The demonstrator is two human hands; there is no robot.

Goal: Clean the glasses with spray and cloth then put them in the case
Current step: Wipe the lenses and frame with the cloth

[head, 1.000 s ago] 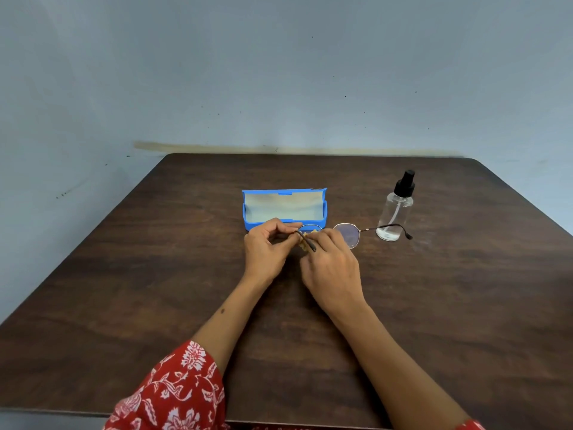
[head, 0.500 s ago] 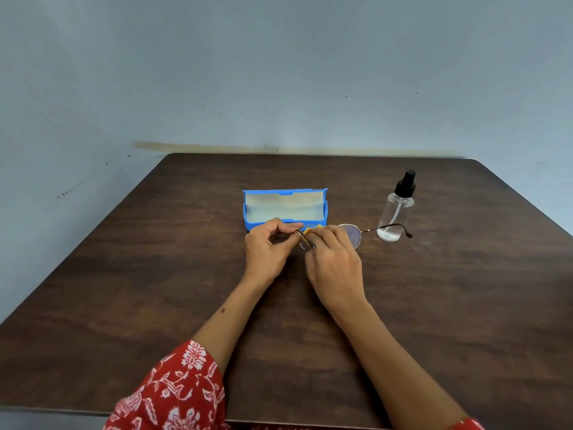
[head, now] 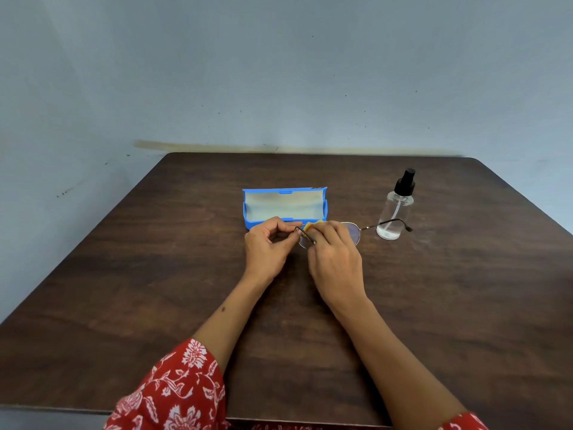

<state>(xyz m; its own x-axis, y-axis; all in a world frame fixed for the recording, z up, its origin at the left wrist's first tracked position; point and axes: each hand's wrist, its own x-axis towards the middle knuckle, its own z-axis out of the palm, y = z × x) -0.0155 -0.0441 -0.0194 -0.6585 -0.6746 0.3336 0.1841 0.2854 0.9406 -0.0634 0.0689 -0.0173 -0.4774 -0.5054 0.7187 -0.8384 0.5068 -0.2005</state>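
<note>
Two hands meet at the centre of the frame, over a dark wooden table [head: 155, 290], and the step in hand looks like the wiping of the lenses. Furthest left of the working things, the left hand [head: 268, 243] pinches the glasses [head: 353, 232] at the frame's left end, fingers curled, thumb and forefinger closed on the metal just beside the hinge. Just above it, toward the upper middle, the blue case [head: 285, 206] lies with its lid up and its pale lining showing, nothing visible in it. Next comes the right hand [head: 336, 259], its fingers curled over a yellow cloth [head: 310, 226] pressed against the left lens; only a corner of the cloth shows. Beyond the knuckles, the right lens is bare, and one temple arm reaches out rightward in front of the spray bottle [head: 395, 209], which stands upright at the right of centre with its black cap on.

Judging by this, spraying seems done and casing is not yet begun. The next move likely calls for shifting the cloth to the right lens, with a light pinch on so thin a frame, then folding both temples before the glasses go into the case.
</note>
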